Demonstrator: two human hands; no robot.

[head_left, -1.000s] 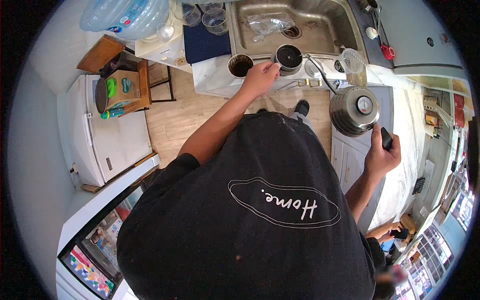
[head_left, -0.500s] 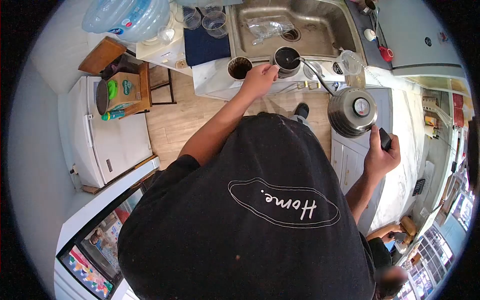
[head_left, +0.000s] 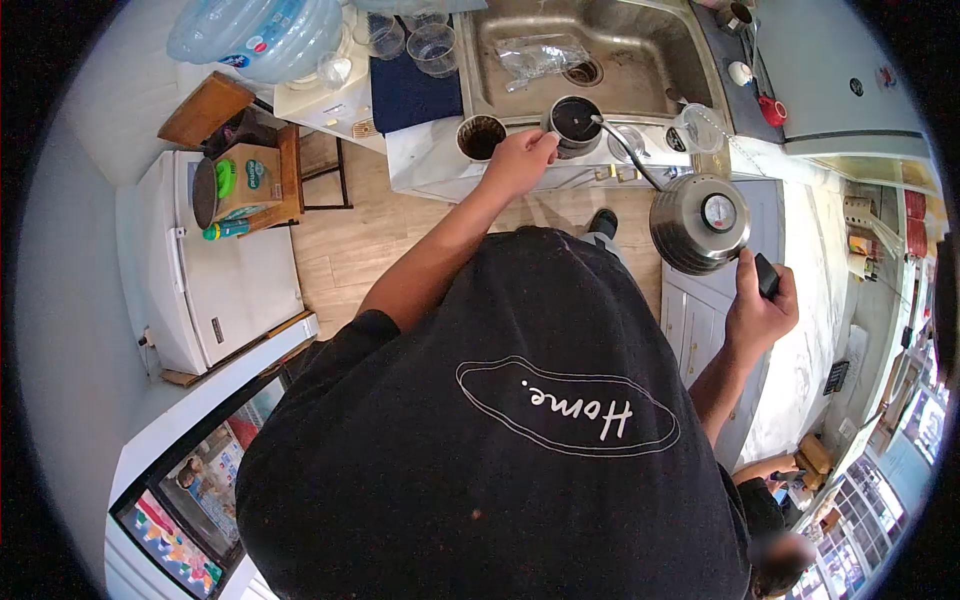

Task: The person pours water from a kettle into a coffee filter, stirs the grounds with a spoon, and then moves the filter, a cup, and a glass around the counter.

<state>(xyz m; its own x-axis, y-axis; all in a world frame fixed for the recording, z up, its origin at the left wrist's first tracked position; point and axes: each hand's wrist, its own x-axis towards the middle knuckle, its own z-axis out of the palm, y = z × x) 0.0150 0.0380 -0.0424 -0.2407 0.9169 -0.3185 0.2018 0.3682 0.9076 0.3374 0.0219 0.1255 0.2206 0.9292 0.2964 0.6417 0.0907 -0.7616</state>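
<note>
My right hand is closed round the black handle of a steel gooseneck kettle with a round dial on its lid. The kettle's spout tip is at the rim of a metal cup with dark contents. My left hand has its fingers closed at that cup's near left side, pinching its edge or handle; the exact grip is partly hidden. A second cup, dark inside, stands just left of it on the white counter edge.
A steel sink with a clear plastic bag lies behind the cups. Clear plastic cups stand on a dark cloth at left. A clear container is to the right. Another person is at the lower right.
The kettle and my right hand have shifted slightly to the left, and the spout tip sits a little further over the metal cup. My left hand stays at the cup.
</note>
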